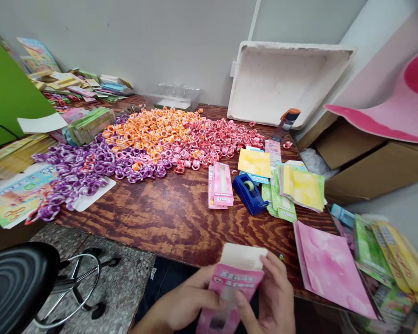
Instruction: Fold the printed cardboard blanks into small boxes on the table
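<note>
A: Widest first: a brown wood-grained table point(181, 222), and across its far half sprawls a heap of rings point(153, 132) in purple, orange and reddish pink!

B: Behind the heap at the right, a white tub point(278, 83) stands tipped up, its mouth towards us. Now down to the near edge, where the action is: the left hand point(191, 297) and the right hand point(277, 297), both on one pink box point(238, 274).

A: What's the stage of play?

B: I'd call it working the box's end. The white flap point(244, 256) juts out at the far end, so it looks like opening or shaping, though I can't tell which. The next move, I judge, calls for one hand steadying the sides while the other is free for that flap.

A: And the grip?

B: Closed on the box from both sides! Both thumbs press its front, the right fingers reach up beside the flap, and the box sits between the palms (its underside is hidden from me).

A: Anything smaller?

B: Farther up the table, a pair of stacked pink boxes point(223, 183), and just beside them a blue tape dispenser point(250, 197).
</note>
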The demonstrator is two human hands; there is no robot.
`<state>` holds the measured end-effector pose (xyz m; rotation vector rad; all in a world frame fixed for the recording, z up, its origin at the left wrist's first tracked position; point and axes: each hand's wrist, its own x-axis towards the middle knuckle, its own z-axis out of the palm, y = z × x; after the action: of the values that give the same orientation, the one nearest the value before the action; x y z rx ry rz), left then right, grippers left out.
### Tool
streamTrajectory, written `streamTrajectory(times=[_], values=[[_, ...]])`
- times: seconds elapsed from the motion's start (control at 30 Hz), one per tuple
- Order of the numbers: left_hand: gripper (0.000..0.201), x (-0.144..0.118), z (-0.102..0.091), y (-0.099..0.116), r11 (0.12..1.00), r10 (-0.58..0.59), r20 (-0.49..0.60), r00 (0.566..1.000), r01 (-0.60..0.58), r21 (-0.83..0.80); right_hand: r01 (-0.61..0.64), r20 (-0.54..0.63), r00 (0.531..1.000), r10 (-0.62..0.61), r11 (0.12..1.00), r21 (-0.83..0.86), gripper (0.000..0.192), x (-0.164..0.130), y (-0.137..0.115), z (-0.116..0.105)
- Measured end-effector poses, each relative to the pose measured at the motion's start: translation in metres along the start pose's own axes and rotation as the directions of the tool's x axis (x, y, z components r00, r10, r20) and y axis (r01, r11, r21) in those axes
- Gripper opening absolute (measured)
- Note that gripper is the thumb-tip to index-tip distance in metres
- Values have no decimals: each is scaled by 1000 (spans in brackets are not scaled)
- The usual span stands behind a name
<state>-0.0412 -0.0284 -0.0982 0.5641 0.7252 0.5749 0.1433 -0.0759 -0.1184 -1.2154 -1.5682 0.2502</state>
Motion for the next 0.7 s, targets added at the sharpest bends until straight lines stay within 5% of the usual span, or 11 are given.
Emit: streamTrajectory(times=[0.1, 0.2, 0.33, 0.4, 0.47, 0.53, 0.57, 0.63, 0.7], values=[[40, -2, 19, 3, 986, 60, 175, 983, -31, -162, -5, 36, 999, 2, 997, 73, 54, 7, -5, -1], [46, 1, 31, 1, 957, 155, 94, 983, -126, -260, 16, -2, 1000, -16, 992, 127, 28, 14, -16, 0], [36, 2, 25, -13, 972, 132, -77, 988, -144, -184, -2, 250, 966, -71, 960, 281, 30, 29, -24, -15], [31, -3, 16, -22, 977, 113, -106, 988, -130, -170, -70, 452, 891, -52, 966, 251, 36, 38, -22, -28], [24, -9, 7, -30, 987, 134, -94, 986, -141, -73, -91, 653, 757, -33, 984, 155, 27, 45, -20, -39], [31, -15, 2, -35, 984, 172, -63, 983, -168, 61, -41, 739, 673, -21, 997, 65, 15, 47, -19, -41], [32, -15, 1, -36, 978, 185, -47, 982, -179, 107, -13, 697, 717, -5, 1000, 21, 12, 45, -19, -39], [33, -12, 1, -34, 977, 185, -42, 982, -179, 114, 22, 423, 906, 14, 996, -81, 20, 36, -21, -30], [41, -6, 2, -29, 986, 156, -55, 986, -153, 60, 126, 124, 987, -102, 971, -204, 32, 25, -23, -18]])
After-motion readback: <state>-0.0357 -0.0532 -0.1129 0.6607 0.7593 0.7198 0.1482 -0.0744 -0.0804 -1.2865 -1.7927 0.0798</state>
